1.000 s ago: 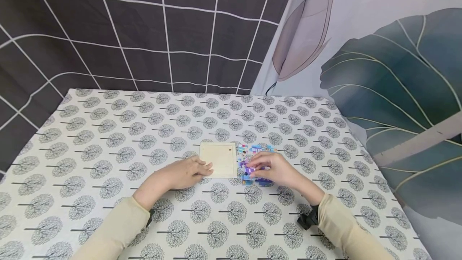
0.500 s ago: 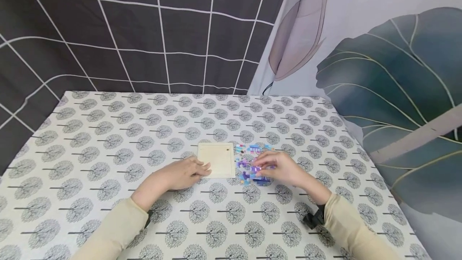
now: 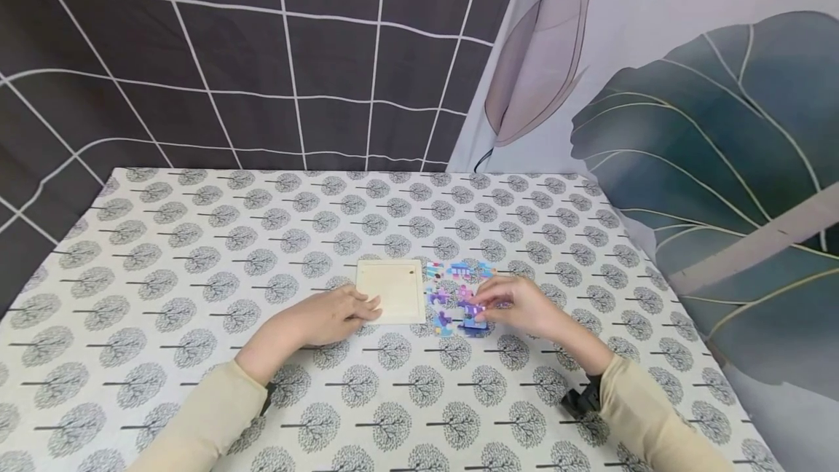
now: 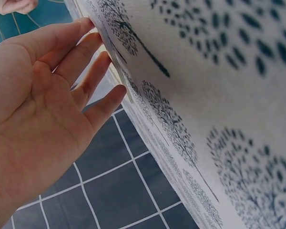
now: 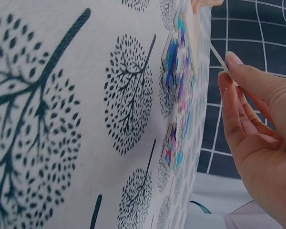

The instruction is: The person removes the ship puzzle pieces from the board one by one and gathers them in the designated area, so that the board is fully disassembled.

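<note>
A shallow pale wooden puzzle tray [image 3: 391,293] lies on the table, with a small dark spot near its far right corner. My left hand [image 3: 337,314] rests its fingertips on the tray's near left edge; in the left wrist view its fingers [image 4: 88,78] are extended. Between thumb and fingertips my right hand [image 3: 518,304] pinches a thin jigsaw piece [image 5: 218,56], seen edge-on in the right wrist view and held above the table. Loose jigsaw pieces [image 3: 443,323] in purple, blue and pink lie to the right of the tray, partly under the right hand.
The table is covered with a white tree-print cloth [image 3: 229,253]. A dark curtain with white grid lines [image 3: 249,49] hangs behind it. A pale curtain with large leaf shapes [image 3: 708,130] hangs on the right.
My right hand has moved a little to the right over the loose pieces, with the jigsaw piece in its fingertips. My left hand has stayed on the tray edge. The head view has shifted slightly.
</note>
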A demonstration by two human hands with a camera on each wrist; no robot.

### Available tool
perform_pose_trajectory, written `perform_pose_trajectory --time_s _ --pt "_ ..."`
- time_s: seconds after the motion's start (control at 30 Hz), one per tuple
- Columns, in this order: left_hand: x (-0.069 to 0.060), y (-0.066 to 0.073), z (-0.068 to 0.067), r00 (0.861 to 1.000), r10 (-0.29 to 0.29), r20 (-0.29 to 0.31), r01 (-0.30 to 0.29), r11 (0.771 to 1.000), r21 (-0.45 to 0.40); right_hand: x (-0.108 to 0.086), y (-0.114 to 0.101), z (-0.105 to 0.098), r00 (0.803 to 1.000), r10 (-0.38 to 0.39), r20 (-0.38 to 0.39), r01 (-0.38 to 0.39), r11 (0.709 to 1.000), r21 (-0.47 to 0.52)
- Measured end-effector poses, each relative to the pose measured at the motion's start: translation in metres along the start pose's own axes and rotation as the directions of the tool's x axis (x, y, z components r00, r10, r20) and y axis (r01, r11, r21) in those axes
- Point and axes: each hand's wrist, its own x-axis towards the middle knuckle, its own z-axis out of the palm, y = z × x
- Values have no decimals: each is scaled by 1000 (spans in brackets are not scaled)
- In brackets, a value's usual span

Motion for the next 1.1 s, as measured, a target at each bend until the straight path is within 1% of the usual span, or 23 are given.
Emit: perform_pose_trajectory --time_s 0.2,0.43,0.57,0.73,0.97,1.1 --pt "1 -1 1 1000 5 -6 -5 1000 -7 -6 6 -4 1000 28 8 -28 1000 -2" --pt "0 -1 0 1000 24 -9 -24 1000 -6 -16 10 -8 995 93 20 -92 995 -35" --pt "0 -1 1 1000 20 -11 -21 1000 -12 -20 12 -10 996 89 15 -88 995 -52" --pt "0 -2 2 1000 21 -5 -21 1000 -6 -25 16 -12 997 68 20 -67 997 -43" --pt "0 -3 2 999 32 -5 -32 999 -6 -28 15 -15 996 72 43 -70 997 -43" --pt "1 -3 2 1000 22 -7 -22 1000 -12 -29 15 -15 995 82 52 -79 996 -43"
